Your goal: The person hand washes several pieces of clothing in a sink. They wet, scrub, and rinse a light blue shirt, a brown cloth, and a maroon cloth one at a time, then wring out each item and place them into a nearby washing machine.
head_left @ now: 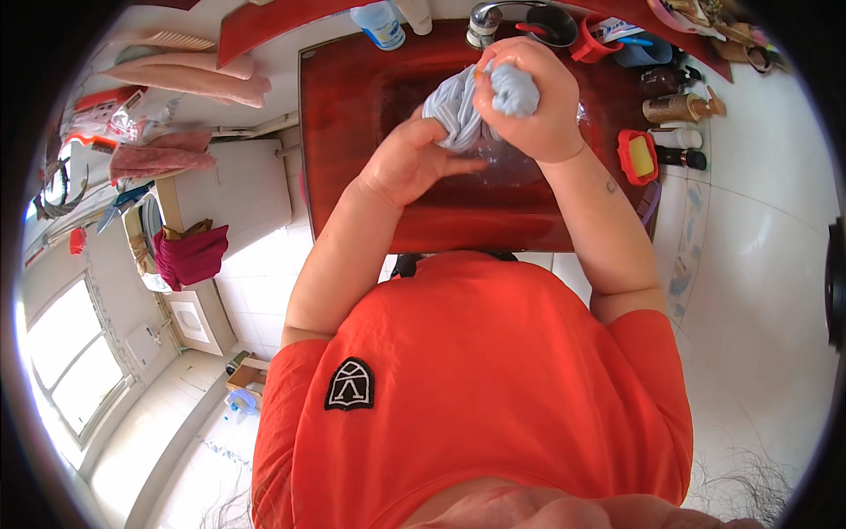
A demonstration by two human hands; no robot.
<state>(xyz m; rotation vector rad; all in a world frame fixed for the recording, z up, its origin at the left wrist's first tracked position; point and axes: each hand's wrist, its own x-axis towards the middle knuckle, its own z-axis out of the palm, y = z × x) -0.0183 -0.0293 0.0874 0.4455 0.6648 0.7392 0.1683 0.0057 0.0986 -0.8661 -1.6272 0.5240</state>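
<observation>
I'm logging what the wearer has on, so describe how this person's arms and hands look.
Both forearms are bare. Short orange T-shirt sleeves end above the elbows. No gloves, rings or watch show on the left hand or right hand. A small dark mark sits on the right forearm near the wrist.

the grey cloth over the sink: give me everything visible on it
The cloth is pale blue-grey fabric, faintly striped, bunched and twisted into a tight wad. Both hands hold it above the dark red sink basin, just below the tap. The right hand fists its upper end; the left hand clasps the lower part.
</observation>
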